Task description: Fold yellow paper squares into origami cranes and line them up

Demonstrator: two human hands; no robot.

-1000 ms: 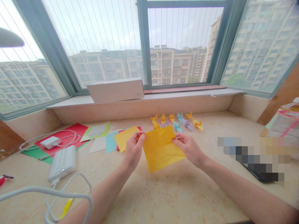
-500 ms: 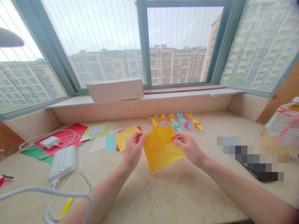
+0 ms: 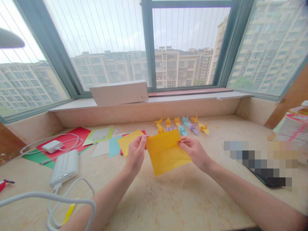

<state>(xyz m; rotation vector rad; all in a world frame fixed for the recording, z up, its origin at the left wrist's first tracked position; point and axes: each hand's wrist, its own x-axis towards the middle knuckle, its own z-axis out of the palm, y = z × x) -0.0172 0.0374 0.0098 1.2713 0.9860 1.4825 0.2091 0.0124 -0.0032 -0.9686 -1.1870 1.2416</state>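
Pinching yellow paper [image 3: 168, 155], left fingers [image 3: 141, 140], right fingers [image 3: 185, 142] at opposite sides (folded figures [image 3: 183, 130] beyond)

White box [image 3: 119, 93]: small print, lower right, illegible.
Lime-edged packet [image 3: 99, 134]: printed panel, illegible.
Pink-striped package [image 3: 294, 127]: blurred print, illegible.

Green-framed windows [image 3: 147, 48], apartment blocks [image 3: 173, 69] outside; beige marbled counter [image 3: 168, 202]; pale daylight.

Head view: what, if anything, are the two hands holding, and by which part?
A yellow paper sheet: the left hand pinches its upper left corner, the right hand its right edge, just below the top corner.
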